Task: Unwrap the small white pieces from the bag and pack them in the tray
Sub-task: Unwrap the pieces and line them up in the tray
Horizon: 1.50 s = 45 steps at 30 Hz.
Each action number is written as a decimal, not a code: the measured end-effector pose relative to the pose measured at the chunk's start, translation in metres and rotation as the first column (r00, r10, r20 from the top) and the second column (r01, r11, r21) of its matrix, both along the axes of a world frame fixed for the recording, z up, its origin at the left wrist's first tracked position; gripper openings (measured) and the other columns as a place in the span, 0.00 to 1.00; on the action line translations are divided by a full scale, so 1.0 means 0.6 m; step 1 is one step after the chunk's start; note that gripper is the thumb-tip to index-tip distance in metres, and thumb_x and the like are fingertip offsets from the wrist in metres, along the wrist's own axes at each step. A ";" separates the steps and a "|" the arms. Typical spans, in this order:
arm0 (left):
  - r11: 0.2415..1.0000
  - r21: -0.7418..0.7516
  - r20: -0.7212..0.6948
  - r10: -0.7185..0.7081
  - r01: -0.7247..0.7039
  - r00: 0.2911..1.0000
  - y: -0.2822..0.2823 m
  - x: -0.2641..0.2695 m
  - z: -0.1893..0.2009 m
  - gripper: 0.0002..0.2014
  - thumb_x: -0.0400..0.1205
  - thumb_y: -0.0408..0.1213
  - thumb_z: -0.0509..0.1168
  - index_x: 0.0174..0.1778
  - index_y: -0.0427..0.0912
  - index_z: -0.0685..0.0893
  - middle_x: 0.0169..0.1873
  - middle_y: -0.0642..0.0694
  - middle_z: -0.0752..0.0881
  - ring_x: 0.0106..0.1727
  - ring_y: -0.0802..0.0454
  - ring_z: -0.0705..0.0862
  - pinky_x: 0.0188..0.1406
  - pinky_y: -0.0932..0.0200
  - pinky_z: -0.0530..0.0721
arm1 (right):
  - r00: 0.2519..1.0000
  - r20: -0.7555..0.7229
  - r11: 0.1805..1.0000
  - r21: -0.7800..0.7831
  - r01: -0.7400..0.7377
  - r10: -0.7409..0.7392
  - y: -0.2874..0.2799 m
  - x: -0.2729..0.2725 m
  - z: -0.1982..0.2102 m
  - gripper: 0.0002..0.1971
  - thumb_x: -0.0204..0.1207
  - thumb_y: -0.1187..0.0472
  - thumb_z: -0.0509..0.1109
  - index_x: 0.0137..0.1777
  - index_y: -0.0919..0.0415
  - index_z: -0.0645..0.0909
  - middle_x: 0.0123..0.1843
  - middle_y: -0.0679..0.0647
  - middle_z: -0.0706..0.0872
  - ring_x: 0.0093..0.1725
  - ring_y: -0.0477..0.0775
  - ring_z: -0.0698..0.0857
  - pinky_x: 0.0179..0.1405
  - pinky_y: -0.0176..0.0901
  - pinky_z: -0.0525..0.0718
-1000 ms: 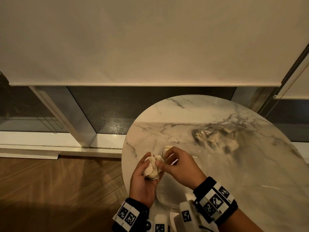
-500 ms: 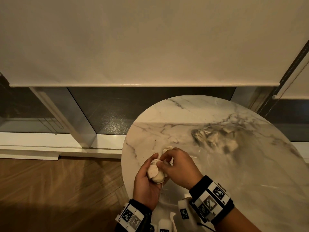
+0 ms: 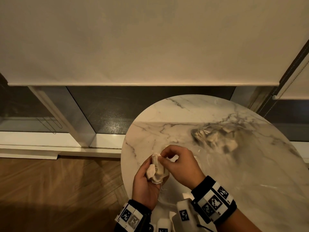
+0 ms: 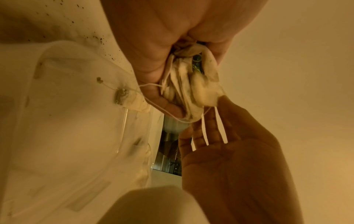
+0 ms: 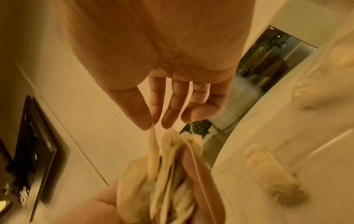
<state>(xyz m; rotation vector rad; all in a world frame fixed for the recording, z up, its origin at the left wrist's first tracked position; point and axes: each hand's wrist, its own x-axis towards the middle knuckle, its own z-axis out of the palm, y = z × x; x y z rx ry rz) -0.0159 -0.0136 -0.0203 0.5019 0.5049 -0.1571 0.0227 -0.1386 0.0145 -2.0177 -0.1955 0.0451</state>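
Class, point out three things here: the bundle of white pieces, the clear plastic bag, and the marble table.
bundle of white pieces (image 3: 156,171), head view, its middle
clear plastic bag (image 3: 215,136), head view, its crumpled middle
marble table (image 3: 250,173), head view, bare top

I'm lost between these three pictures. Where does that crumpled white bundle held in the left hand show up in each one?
Head view: bundle low centre, in the left hand over the table edge.
Left wrist view: bundle upper centre, strings dangling.
Right wrist view: bundle bottom centre.
Shared landmark: the right hand, pinching the bundle's tip in every view.
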 end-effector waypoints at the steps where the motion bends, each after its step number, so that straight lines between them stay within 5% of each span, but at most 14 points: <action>1: 1.000 -0.005 0.004 -0.005 0.005 1.000 0.002 0.000 0.000 0.22 0.84 0.42 0.63 0.70 0.31 0.82 0.51 0.32 0.89 0.41 0.43 0.90 0.35 0.53 0.89 | 1.000 -0.026 0.997 0.077 0.010 -0.008 -0.001 0.002 0.001 0.04 0.73 0.57 0.79 0.38 0.50 0.87 0.38 0.45 0.89 0.43 0.42 0.86 0.39 0.31 0.78; 7: 0.999 0.031 -0.052 0.036 -0.035 0.998 0.007 0.003 0.002 0.19 0.75 0.37 0.70 0.62 0.38 0.88 0.56 0.35 0.90 0.46 0.40 0.89 0.37 0.54 0.86 | 0.982 -0.183 0.857 0.496 0.138 -0.052 -0.012 0.013 0.026 0.03 0.77 0.72 0.74 0.43 0.67 0.84 0.35 0.58 0.88 0.35 0.50 0.87 0.34 0.43 0.87; 12: 0.999 -0.027 -0.059 0.039 -0.040 0.998 0.022 0.000 0.001 0.08 0.78 0.36 0.69 0.47 0.38 0.93 0.48 0.39 0.91 0.45 0.42 0.91 0.36 0.54 0.88 | 0.948 -0.294 0.759 0.586 0.283 -0.126 -0.037 0.036 0.014 0.07 0.81 0.71 0.71 0.56 0.62 0.84 0.39 0.57 0.92 0.39 0.51 0.89 0.37 0.48 0.87; 15: 0.997 -0.046 -0.057 0.062 -0.065 0.996 0.040 0.000 -0.010 0.11 0.78 0.36 0.70 0.55 0.39 0.90 0.57 0.40 0.88 0.53 0.42 0.88 0.38 0.53 0.88 | 0.909 -0.373 0.796 0.484 0.363 -0.188 -0.050 0.056 -0.019 0.09 0.83 0.67 0.70 0.58 0.55 0.86 0.44 0.55 0.93 0.41 0.50 0.89 0.37 0.43 0.85; 21: 0.992 -0.057 -0.036 0.111 -0.113 0.993 0.065 -0.002 -0.018 0.14 0.75 0.38 0.71 0.56 0.41 0.89 0.63 0.42 0.85 0.56 0.42 0.87 0.41 0.52 0.87 | 0.842 -0.507 0.905 0.247 0.346 -0.183 -0.036 0.087 -0.075 0.02 0.79 0.64 0.73 0.45 0.59 0.85 0.45 0.56 0.88 0.42 0.53 0.84 0.39 0.45 0.83; 27: 0.990 -0.049 -0.016 0.130 -0.130 0.991 0.072 -0.012 -0.012 0.14 0.73 0.39 0.71 0.53 0.41 0.90 0.59 0.42 0.87 0.54 0.43 0.88 0.42 0.52 0.87 | 0.890 -0.438 0.992 -0.035 0.125 -0.127 -0.011 0.108 -0.106 0.03 0.75 0.61 0.79 0.47 0.58 0.90 0.43 0.49 0.86 0.45 0.48 0.83 0.44 0.36 0.77; 30: 0.990 -0.043 -0.011 0.135 -0.136 0.991 0.075 -0.014 -0.011 0.15 0.74 0.39 0.70 0.56 0.40 0.89 0.57 0.43 0.89 0.53 0.43 0.88 0.41 0.51 0.88 | 0.893 -0.421 0.967 -0.251 0.053 -0.159 -0.009 0.116 -0.128 0.05 0.72 0.54 0.82 0.44 0.52 0.91 0.45 0.48 0.86 0.47 0.48 0.84 0.47 0.36 0.77; 34: 0.990 -0.053 0.009 0.135 -0.134 0.991 0.079 -0.015 -0.006 0.17 0.74 0.39 0.69 0.58 0.40 0.88 0.54 0.44 0.90 0.48 0.44 0.91 0.39 0.51 0.88 | 0.873 -0.459 0.960 -0.279 0.031 -0.161 -0.005 0.122 -0.143 0.07 0.73 0.55 0.80 0.35 0.50 0.86 0.37 0.53 0.90 0.34 0.50 0.88 0.35 0.41 0.88; 38: 0.990 -0.053 0.004 0.134 -0.134 0.991 0.082 -0.014 -0.004 0.17 0.75 0.39 0.68 0.58 0.40 0.88 0.53 0.44 0.90 0.46 0.45 0.92 0.39 0.51 0.88 | 0.889 -0.414 0.945 -0.321 0.057 -0.194 -0.006 0.131 -0.147 0.09 0.71 0.58 0.79 0.31 0.51 0.85 0.39 0.56 0.92 0.44 0.58 0.92 0.49 0.51 0.92; 45: 0.987 -0.054 0.006 0.149 -0.149 0.989 0.087 -0.017 -0.006 0.15 0.77 0.39 0.68 0.57 0.39 0.88 0.53 0.43 0.90 0.46 0.44 0.92 0.39 0.51 0.88 | 0.932 -0.316 0.887 -0.461 0.015 -0.179 -0.013 0.142 -0.140 0.04 0.74 0.60 0.75 0.39 0.51 0.87 0.47 0.55 0.91 0.45 0.54 0.88 0.42 0.38 0.81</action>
